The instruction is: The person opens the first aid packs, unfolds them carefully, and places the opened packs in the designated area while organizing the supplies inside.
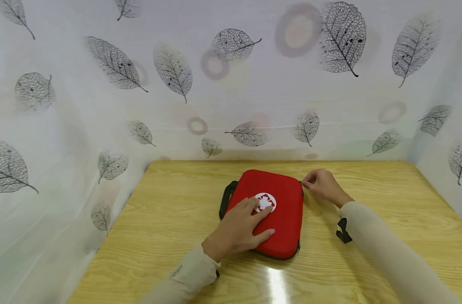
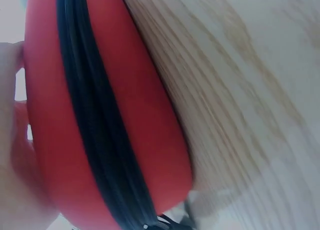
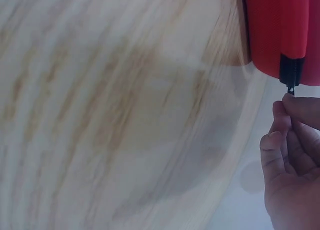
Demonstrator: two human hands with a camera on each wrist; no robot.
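Note:
A red zip-up first-aid case [image 1: 280,183] with a white cross emblem [image 1: 265,202] lies flat on the wooden table. Spread over its lid is my left hand [image 1: 236,230], fingers fairly straight, pressing on the red surface. At the far right corner my right hand [image 1: 323,185] pinches a small zipper pull [image 3: 290,91] between thumb and forefinger. The black zipper band [image 2: 95,110] along the near side looks closed in the left wrist view. A second zipper pull [image 1: 298,245] hangs at the near right corner. What the case holds is hidden.
A black carry handle [image 1: 226,200] sticks out from the case's left side. The wooden table [image 1: 170,236] reaches back to a pale leaf-patterned curtain [image 1: 249,97], which also hangs at the left and right.

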